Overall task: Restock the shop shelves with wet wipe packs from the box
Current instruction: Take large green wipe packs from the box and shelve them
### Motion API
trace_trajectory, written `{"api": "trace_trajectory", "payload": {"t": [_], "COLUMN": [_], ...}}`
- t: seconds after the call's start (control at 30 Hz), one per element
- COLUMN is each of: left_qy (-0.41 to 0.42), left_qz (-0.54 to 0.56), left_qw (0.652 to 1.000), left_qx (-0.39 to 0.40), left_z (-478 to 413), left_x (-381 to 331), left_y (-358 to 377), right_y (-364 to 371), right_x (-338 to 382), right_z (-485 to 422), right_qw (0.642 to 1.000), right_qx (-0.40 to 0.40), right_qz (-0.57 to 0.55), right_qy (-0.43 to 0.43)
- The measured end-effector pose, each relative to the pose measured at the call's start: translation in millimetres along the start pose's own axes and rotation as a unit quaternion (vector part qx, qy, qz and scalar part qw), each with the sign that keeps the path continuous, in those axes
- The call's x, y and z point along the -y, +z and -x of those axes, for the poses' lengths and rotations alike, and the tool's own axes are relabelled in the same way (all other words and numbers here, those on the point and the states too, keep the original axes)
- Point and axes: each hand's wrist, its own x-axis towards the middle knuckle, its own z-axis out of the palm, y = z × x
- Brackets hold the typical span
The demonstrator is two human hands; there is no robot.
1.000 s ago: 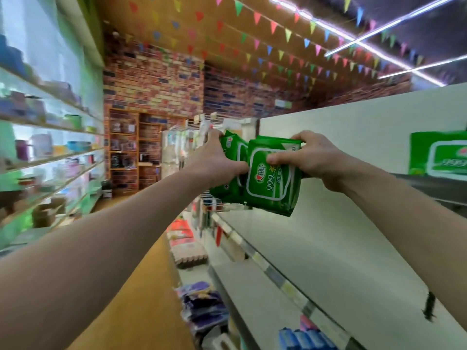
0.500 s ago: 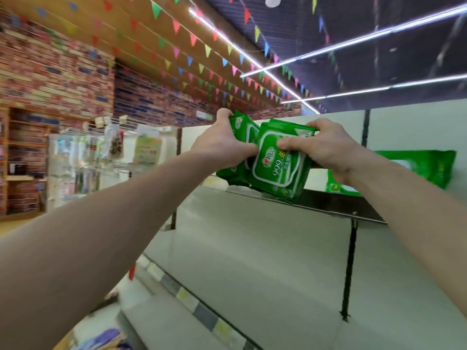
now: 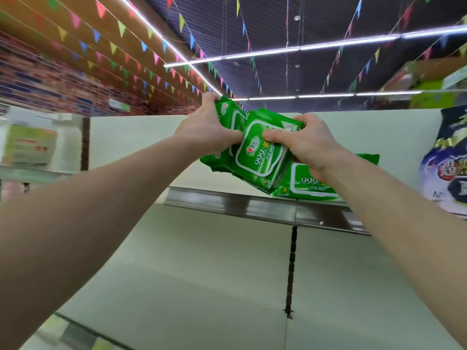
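Wet wipe packs (image 3: 257, 157), two, grasped in both hands (image 3: 209, 132) (image 3: 310, 147); third pack (image 3: 313, 184) on the shelf (image 3: 227, 200).

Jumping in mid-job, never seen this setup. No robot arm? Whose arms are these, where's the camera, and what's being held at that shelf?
There is no machine: a person works with bare hands. Every picture comes from one wide-angle camera worn on their head, looking out along both forearms. The left hand and right hand together grip a bundle of green plastic wet wipe packs, above the grey metal shelf edge. One more green wipe pack already lies flat on that shelf, behind the right wrist. A blue and white printed bag is further right.
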Motion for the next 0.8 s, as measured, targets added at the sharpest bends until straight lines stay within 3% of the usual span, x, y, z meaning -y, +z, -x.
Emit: {"api": "trace_trajectory", "payload": {"t": [0.37, 0.8], "left_qy": [0.007, 0.086], "left_qz": [0.017, 0.017], "left_qw": [1.000, 0.993], "left_qx": [0.019, 0.074], "left_z": [-47, -119], "left_x": [37, 104], "left_y": [30, 34], "right_y": [27, 93], "right_x": [-33, -65], "right_z": [-29, -64], "right_qw": [0.997, 0.986], "right_qx": [-0.062, -0.127], "right_qz": [0.054, 0.024], "right_qy": [-0.002, 0.106]}}
